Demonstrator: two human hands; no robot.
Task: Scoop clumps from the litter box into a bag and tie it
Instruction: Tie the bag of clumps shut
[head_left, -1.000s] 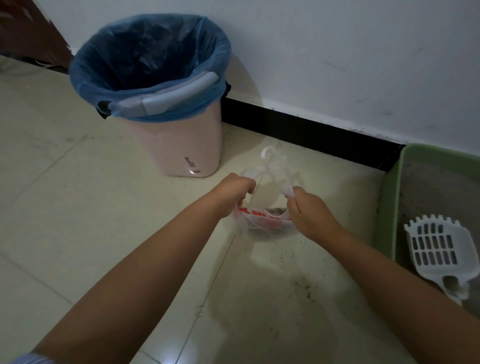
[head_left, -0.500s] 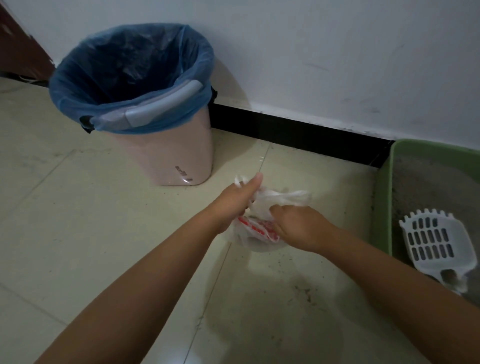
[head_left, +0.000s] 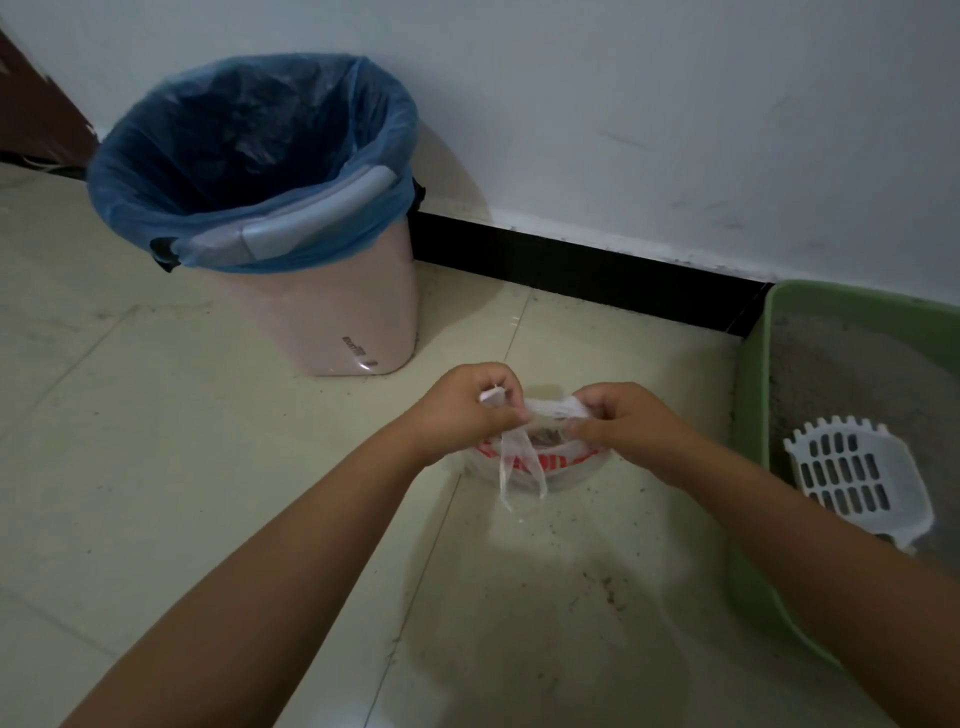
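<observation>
While the scoop (head_left: 857, 475) lies idle in the green litter box (head_left: 756, 395) at the right, the work has clearly moved on to the bag (head_left: 540, 462), a small clear one with red print that sits on the floor tiles (head_left: 156, 441) between the litter box and the pink bin (head_left: 332, 312). Dark clumps show through its mouth, so the scooping looks done. Left hand (head_left: 467, 405) has its fingers curled round one handle of the bag, and right hand (head_left: 623, 415) pinches the other, the two pulled toward each other over the opening with a loose strip of plastic hanging down in front. No finished knot can be made out, so the tying seems under way but not complete; crossing and cinching the handles is probably what remains. Stray grains dot the floor near the bag
</observation>
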